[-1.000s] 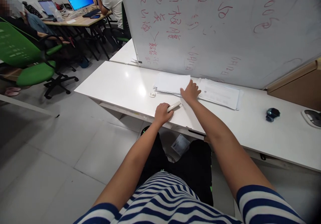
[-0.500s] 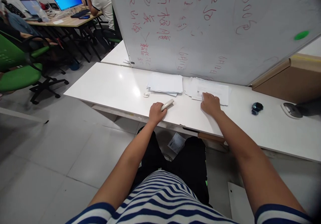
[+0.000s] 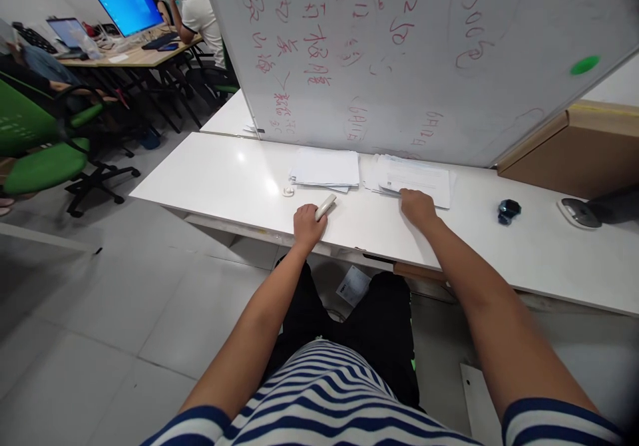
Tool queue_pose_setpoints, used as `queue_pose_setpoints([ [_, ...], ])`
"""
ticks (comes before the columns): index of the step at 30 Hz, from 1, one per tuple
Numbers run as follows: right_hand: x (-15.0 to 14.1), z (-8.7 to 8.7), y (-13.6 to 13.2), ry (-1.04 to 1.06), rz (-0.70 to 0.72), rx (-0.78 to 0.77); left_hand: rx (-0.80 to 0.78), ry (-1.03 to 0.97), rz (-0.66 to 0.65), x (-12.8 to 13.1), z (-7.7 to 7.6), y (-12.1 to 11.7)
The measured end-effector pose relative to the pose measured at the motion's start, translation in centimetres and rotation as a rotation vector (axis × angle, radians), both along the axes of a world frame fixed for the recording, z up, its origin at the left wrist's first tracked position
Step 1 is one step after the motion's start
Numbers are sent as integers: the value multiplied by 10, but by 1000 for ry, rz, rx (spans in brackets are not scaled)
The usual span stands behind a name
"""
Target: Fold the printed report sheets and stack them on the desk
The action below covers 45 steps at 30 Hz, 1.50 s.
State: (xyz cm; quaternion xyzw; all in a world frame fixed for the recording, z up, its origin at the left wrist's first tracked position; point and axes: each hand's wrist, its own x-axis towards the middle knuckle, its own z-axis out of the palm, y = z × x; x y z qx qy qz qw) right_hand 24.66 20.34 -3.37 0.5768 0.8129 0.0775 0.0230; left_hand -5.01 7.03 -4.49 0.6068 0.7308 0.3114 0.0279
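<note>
My left hand (image 3: 308,226) is wrapped round a white stapler (image 3: 326,206), which points up and to the right above the white desk. At the near edge of the right paper stack (image 3: 424,180), my right hand (image 3: 420,210) has its fingers pinched on a corner of the paper; how many sheets it grips I cannot tell. Another paper stack (image 3: 324,168) lies to the left, beyond the stapler. Beside that stack's near left corner sits a small white coiled item (image 3: 288,192).
Behind the papers a whiteboard (image 3: 379,60) with red writing stands along the desk (image 3: 210,180). To the right are a small dark object (image 3: 509,210), a grey-and-black device (image 3: 579,213) and a cardboard box (image 3: 564,153). A co-worker (image 3: 204,20) sits at the far left desk.
My right fingers have drawn from the top of the right stack to its near edge and closed on a paper corner. My left hand has tilted the stapler more upright.
</note>
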Motion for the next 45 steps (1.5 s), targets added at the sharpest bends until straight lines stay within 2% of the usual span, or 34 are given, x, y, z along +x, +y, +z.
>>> queue_pose_setpoints([
  [12,5,2,3,-8,-13,17,-24,7,-6,-1,0,1],
  [19,9,8,-4,-18,18,118,-45,3,-81,-2,4,-1],
  [25,12,23,-8,18,68,262,13,-53,-22,-3,0,-1],
  [29,17,33,-20,67,81,347,84,-69,-30,-4,-3,0],
  [33,18,39,-48,117,129,437,143,-79,-34,-4,-5,0],
  [37,9,38,-94,150,257,488,180,-93,-36,-2,-7,0],
  [42,-9,26,-158,249,388,537,283,-104,-80,-7,-2,-3],
  [45,-18,14,-189,356,406,514,331,-147,-150,-5,1,-18],
])
